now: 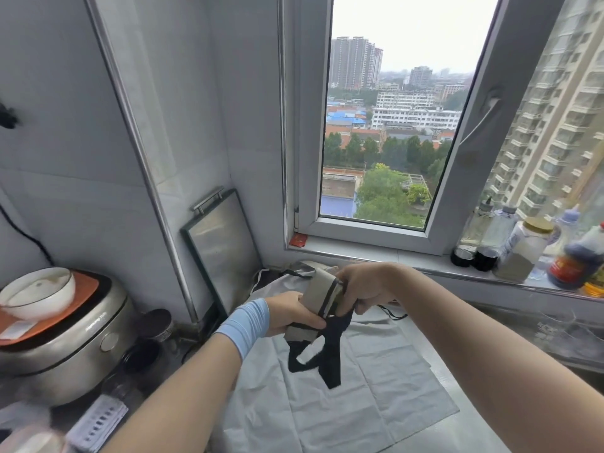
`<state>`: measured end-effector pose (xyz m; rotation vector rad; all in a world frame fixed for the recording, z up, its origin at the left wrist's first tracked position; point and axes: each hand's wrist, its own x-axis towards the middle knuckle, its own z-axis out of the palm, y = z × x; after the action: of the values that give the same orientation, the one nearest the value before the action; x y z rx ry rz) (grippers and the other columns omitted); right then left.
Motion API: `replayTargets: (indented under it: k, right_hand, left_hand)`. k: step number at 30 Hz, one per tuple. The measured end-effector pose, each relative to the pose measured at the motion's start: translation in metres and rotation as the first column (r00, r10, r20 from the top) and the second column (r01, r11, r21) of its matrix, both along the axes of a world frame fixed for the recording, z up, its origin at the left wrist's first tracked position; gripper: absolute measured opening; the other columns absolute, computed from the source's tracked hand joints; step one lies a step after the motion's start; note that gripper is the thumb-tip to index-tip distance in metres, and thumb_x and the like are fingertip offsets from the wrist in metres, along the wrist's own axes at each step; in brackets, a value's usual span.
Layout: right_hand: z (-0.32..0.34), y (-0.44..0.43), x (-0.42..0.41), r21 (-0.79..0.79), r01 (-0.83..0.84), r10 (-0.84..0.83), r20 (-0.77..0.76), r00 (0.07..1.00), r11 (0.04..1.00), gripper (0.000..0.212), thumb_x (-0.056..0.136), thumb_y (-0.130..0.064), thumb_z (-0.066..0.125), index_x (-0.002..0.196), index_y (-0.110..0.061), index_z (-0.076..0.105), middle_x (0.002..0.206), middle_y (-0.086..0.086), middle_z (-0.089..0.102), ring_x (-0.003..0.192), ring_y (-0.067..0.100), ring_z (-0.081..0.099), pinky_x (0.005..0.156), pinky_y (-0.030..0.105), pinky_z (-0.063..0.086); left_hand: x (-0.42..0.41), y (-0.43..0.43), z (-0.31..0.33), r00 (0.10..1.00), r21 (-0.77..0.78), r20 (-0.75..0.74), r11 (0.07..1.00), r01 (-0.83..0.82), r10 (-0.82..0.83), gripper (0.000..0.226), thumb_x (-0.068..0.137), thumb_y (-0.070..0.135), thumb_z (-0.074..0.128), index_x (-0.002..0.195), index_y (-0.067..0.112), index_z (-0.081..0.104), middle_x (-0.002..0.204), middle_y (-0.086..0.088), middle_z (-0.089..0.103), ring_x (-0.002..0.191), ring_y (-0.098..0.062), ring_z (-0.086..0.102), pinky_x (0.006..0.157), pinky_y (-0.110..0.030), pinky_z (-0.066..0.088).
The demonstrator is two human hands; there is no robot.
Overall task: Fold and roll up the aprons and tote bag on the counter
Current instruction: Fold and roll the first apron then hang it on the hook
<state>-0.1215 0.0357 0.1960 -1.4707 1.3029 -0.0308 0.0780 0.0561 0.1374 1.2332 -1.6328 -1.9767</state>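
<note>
grey cloth (359, 403) lies flat on the counter nearest me, creased, w/ my forearms over it. above it i hold a beige rolled bundle (322, 297) off the surface w/ both hands. my left hand (291, 313), blue wrist sleeve (245, 325) on it, is closed round the bundle's lower end. my right hand (362, 286) is clamped on the upper end, fingers curled over. black straps (327, 351) dangle from the roll, looping down to the grey cloth. more fabric (287, 276) bunched behind. rice cooker (62, 338) w/ a bowl (39, 292) on top at left. bottles (523, 250) on the sill far right; window (389, 125) beyond.
</note>
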Motion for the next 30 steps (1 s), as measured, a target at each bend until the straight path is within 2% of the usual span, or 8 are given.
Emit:
replayTargets:
  k: [5,8,11,15,18,21,26,30]
  right_hand:
    - [0.004,0.006,0.008,-0.401,-0.115,-0.126,-0.525,0.842,0.909,0.008,0.083,-0.010,0.064,0.080,-0.017,0.066,0.075,0.002,0.062,0.069,0.019,0.059,0.056,0.022,0.043]
    - [-0.014,-0.001,0.002,-0.621,0.293,-0.473,-0.145,0.869,0.727,0.012,0.084,-0.009,0.061,0.086,-0.013,0.072,0.077,0.008,0.069,0.072,0.026,0.063,0.059,0.026,0.043]
    - [-0.013,0.004,-0.002,-0.070,0.708,-0.587,0.507,0.632,0.703,0.025,0.089,0.010,0.046,0.087,-0.004,0.066,0.080,0.014,0.070,0.069,0.026,0.065,0.059,0.029,0.052]
    - [-0.013,0.012,-0.014,0.019,0.667,-0.604,0.444,0.662,0.745,0.016,0.092,-0.007,0.047,0.078,-0.008,0.055,0.066,0.010,0.052,0.046,0.018,0.051,0.045,0.020,0.041]
    - [-0.030,0.007,-0.035,-0.276,0.498,-0.480,0.135,0.867,0.822,0.010,0.081,-0.015,0.053,0.073,-0.013,0.056,0.062,0.008,0.050,0.046,0.019,0.045,0.050,0.023,0.035]
    - [-0.038,0.012,-0.056,-0.415,0.312,-0.395,-0.130,0.909,0.854,0.011,0.083,-0.010,0.053,0.074,-0.013,0.060,0.068,0.006,0.052,0.057,0.019,0.045,0.050,0.022,0.033]
    - [-0.034,0.013,-0.073,-0.256,0.456,-0.378,0.302,0.875,0.852,0.070,0.069,-0.017,0.057,0.139,-0.022,0.049,0.130,-0.001,0.051,0.121,0.020,0.049,0.099,0.037,0.041]
    - [-0.025,0.010,-0.059,-0.345,0.308,-0.133,0.448,0.884,0.887,0.052,0.075,-0.034,0.079,0.123,-0.036,0.061,0.114,0.000,0.068,0.104,0.014,0.065,0.093,0.035,0.051]
  left_hand:
    - [0.008,-0.005,-0.002,0.990,0.012,-0.099,0.995,-0.100,0.101,0.031,0.076,0.005,0.071,0.105,0.010,0.063,0.093,-0.010,0.068,0.085,-0.025,0.065,0.072,-0.035,0.055]
    - [0.012,-0.008,-0.007,0.927,0.090,-0.229,0.954,-0.285,0.298,0.038,0.080,0.005,0.072,0.117,0.004,0.061,0.097,-0.014,0.068,0.082,-0.026,0.067,0.068,-0.035,0.057]
    - [0.019,-0.011,-0.012,0.874,0.158,-0.279,0.916,-0.368,0.399,0.048,0.079,0.012,0.074,0.122,0.000,0.055,0.084,-0.012,0.068,0.070,-0.022,0.067,0.061,-0.030,0.057]
    - [0.007,-0.006,-0.004,0.837,0.213,-0.359,0.909,-0.357,0.413,0.018,0.098,0.022,0.048,0.108,0.006,0.053,0.051,-0.001,0.059,0.038,-0.009,0.055,0.038,-0.015,0.043]
    - [-0.001,-0.009,0.001,0.859,0.145,-0.330,0.920,-0.364,0.391,0.024,0.091,0.020,0.058,0.109,0.004,0.057,0.070,-0.007,0.070,0.055,-0.014,0.066,0.048,-0.020,0.051]
    - [-0.006,-0.010,0.000,0.930,0.014,-0.161,0.943,-0.334,0.332,0.031,0.084,0.009,0.070,0.111,0.006,0.055,0.078,-0.009,0.067,0.064,-0.020,0.066,0.055,-0.028,0.053]
    - [-0.026,-0.009,0.010,0.966,-0.121,0.059,0.962,-0.245,0.253,0.026,0.079,0.003,0.075,0.089,0.012,0.053,0.066,-0.005,0.055,0.048,-0.016,0.054,0.045,-0.025,0.046]
    - [-0.053,-0.011,0.023,0.966,-0.248,0.209,0.964,-0.099,0.153,0.024,0.060,0.020,0.084,0.080,0.025,0.071,0.080,-0.006,0.069,0.072,-0.025,0.066,0.072,-0.045,0.059]
